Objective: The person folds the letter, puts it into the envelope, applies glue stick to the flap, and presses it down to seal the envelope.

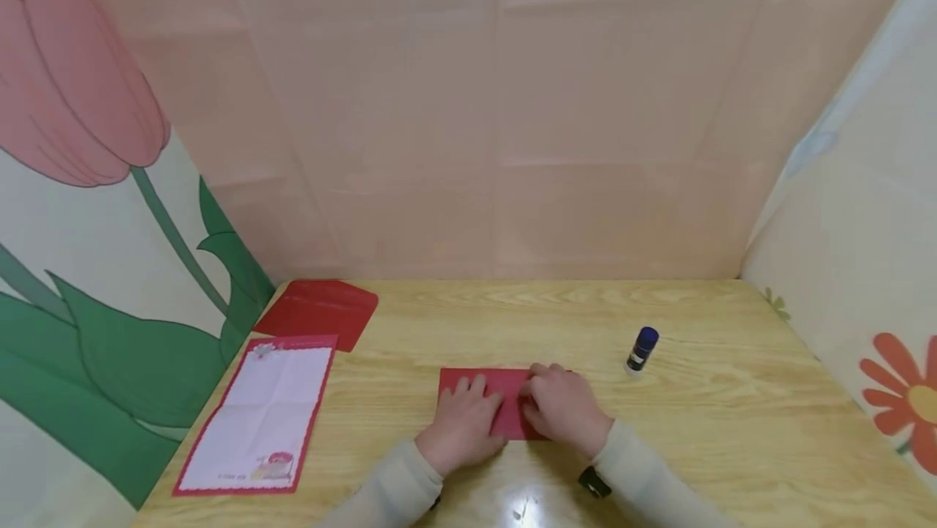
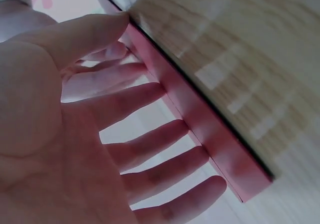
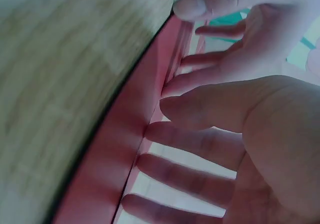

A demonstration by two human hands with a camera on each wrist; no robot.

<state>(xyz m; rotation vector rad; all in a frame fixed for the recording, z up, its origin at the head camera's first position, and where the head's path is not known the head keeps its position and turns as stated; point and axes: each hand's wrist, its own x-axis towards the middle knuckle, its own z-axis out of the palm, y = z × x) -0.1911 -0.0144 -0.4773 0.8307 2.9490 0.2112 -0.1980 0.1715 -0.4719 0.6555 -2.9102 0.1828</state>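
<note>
A flat red paper rectangle point(image 1: 508, 386) lies on the table in front of me; the frames do not settle whether it is an envelope or a folded sheet. My left hand point(image 1: 464, 422) rests on its left part, fingers spread and fairly straight. On its right part my right hand point(image 1: 567, 406) presses with bent fingertips. In the left wrist view several fingertips touch the red paper point(image 2: 200, 129) along a seam, and the thumb touches its near edge. The right wrist view shows the right fingertips along the same red paper point(image 3: 135, 104), close to the left hand point(image 3: 270, 39).
At the left lies a white letter sheet point(image 1: 263, 414) with a red border and fold creases. Behind it, a red envelope point(image 1: 322, 308) lies near the corner. A glue stick point(image 1: 642, 351) with a blue cap stands to the right. Printed cloth walls point(image 1: 498, 121) enclose the table.
</note>
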